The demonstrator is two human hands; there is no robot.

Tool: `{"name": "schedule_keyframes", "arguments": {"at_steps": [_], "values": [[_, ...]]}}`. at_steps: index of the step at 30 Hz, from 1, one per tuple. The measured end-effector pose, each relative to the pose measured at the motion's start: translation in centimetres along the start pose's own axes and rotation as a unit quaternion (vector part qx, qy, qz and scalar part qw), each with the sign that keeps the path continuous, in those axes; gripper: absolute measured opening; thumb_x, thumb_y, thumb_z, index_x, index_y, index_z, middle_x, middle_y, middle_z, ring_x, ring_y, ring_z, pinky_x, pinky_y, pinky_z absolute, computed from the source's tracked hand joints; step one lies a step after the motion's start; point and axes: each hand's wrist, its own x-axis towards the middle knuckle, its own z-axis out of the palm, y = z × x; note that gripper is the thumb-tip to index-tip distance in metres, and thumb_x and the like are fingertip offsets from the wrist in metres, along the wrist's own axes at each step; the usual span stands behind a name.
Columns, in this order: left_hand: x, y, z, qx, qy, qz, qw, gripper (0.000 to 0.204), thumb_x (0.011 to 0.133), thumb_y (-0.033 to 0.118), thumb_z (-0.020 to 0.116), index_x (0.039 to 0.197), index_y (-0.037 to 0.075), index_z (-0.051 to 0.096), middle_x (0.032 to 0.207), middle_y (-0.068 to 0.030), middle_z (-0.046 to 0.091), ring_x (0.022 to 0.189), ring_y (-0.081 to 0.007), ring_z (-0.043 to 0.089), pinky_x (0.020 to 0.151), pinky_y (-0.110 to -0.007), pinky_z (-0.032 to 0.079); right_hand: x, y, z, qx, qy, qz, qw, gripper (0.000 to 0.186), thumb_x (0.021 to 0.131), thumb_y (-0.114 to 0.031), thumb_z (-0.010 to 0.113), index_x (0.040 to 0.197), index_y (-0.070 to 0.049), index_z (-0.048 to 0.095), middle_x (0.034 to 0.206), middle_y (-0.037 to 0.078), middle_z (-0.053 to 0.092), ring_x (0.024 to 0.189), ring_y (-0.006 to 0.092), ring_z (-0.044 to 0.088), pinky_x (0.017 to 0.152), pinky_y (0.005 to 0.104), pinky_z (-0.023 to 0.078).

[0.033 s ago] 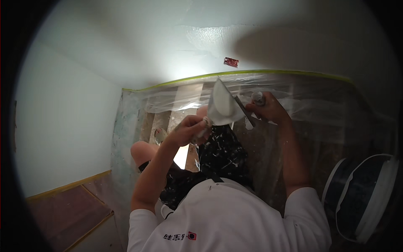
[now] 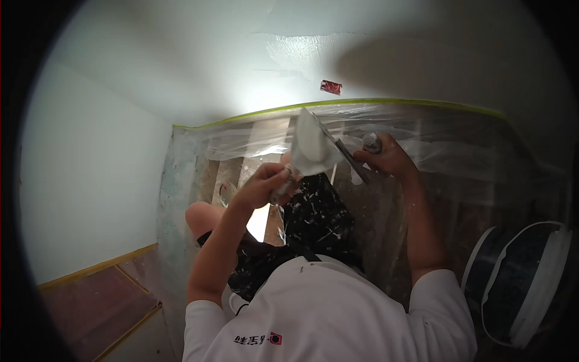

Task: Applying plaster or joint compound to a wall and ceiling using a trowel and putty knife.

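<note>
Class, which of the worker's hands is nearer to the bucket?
Right: the right hand is above and left of the bucket in the picture; the left hand is farther left.

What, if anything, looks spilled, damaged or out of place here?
The small red patch on the pale wall, just above the yellow-green tape, stands out: its colour breaks the pale surface, though I cannot tell what it is. White splatters on the dark shorts also look like spilled material.

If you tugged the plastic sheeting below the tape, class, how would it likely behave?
The plastic sheeting would probably be floppy, since it lies in loose wrinkles. It seems thin and light, as shapes show through. Its edge at the yellow-green tape may resist.
</note>
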Motion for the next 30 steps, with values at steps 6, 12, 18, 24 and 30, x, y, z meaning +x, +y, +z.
{"name": "schedule_keyframes", "arguments": {"at_steps": [6,12,18,24,30], "values": [[-2.9,0.2,-4.6,-0.033,0.085,0.075,0.993,0.027,0.099,0.027,0.052,0.093,0.002,0.059,0.071,-0.0085,0.06,0.05,-0.0117,0.052,0.042,-0.024,0.04,-3.7,5.1,1.3,-0.038,0.108,0.078,0.99,0.033,0.086,-0.035,0.071,0.087,-0.003,0.06,0.07,0.002,0.058,0.057,0.0063,0.053,0.052,0.026,0.044],[-5.3,-1.8,-7.4,-0.057,0.104,0.086,0.989,0.025,0.098,0.026,0.052,0.093,0.002,0.06,0.07,-0.0084,0.06,0.049,-0.0116,0.051,0.042,-0.024,0.039,-7.2,12.6,4.0,-0.322,0.074,0.177,0.927,0.057,0.09,-0.052,0.055,0.093,0.005,0.059,0.088,0.029,0.064,0.089,0.0444,0.063,0.075,0.0489,0.048],[-5.7,-3.6,-8.5,-0.073,0.111,0.083,0.988,0.024,0.098,0.025,0.053,0.092,0.003,0.059,0.071,-0.0084,0.06,0.048,-0.0119,0.051,0.043,-0.024,0.04,-7.3,16.6,5.0,-0.398,0.093,0.21,0.888,0.055,0.09,-0.049,0.055,0.092,0.006,0.058,0.089,0.031,0.063,0.089,0.0477,0.06,0.075,0.0508,0.047],[-5.3,-4.1,-9.1,-0.088,0.122,0.07,0.986,0.024,0.098,0.025,0.052,0.092,0.003,0.059,0.071,-0.0086,0.06,0.048,-0.0124,0.051,0.043,-0.024,0.041,-8.9,19.4,6.7,-0.357,0.098,0.208,0.905,0.055,0.091,-0.049,0.054,0.089,0.007,0.056,0.087,0.032,0.062,0.087,0.0498,0.059,0.076,0.0536,0.047],[-4.9,-4.7,-9.5,-0.085,0.126,0.061,0.987,0.024,0.099,0.024,0.05,0.093,0.003,0.059,0.072,-0.0091,0.06,0.048,-0.0125,0.052,0.043,-0.024,0.041,-9.2,20.1,7.6,-0.35,0.101,0.208,0.908,0.054,0.091,-0.047,0.054,0.089,0.007,0.054,0.086,0.033,0.061,0.087,0.0501,0.059,0.075,0.0536,0.047]]}}
